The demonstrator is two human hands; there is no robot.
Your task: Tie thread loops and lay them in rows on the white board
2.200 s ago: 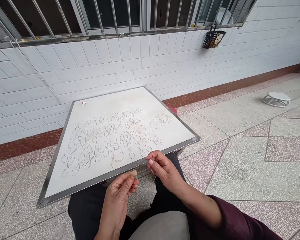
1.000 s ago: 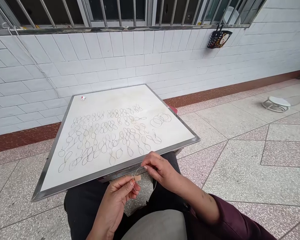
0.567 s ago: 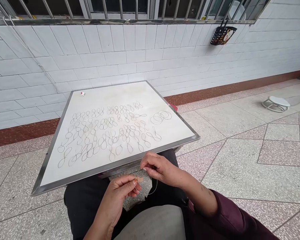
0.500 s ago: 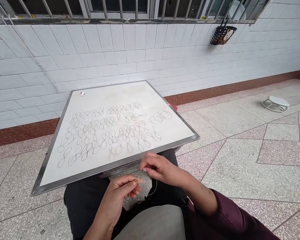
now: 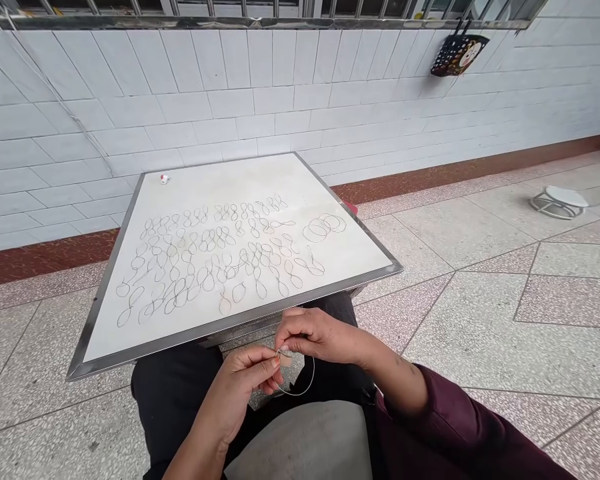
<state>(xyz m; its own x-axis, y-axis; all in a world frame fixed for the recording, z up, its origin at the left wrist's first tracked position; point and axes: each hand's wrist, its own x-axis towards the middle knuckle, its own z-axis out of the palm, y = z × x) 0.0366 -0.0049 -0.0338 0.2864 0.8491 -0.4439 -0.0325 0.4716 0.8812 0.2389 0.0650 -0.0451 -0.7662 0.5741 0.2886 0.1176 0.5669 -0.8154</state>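
Note:
Above my lap, both hands meet around a thin, pale loop of wire or cord [image 5: 311,381], whose round part hangs below my right fingers. My left hand [image 5: 243,377] is closed in a pinch at the loop's left side. A small tan flat piece [image 5: 285,361] shows by its fingertips; whether it is a strip on a finger or a separate thing is unclear. My right hand [image 5: 316,335] pinches the strand at the top, its fingertips almost touching the left ones. The exact crossing of the strand is too small to make out.
In front stands a white table [image 5: 230,175] with a metal edge. Several thin loops, many twisted into figure eights [image 5: 180,293], lie on it in rows; rounder rings [image 5: 325,227] overlap at the right. A small red-and-white object [image 5: 165,179] sits far left. A stool [image 5: 560,201] stands right.
My right hand has moved slightly left and down, bringing its fingertips to the left ones at the top of the loop. The view has shifted a little.

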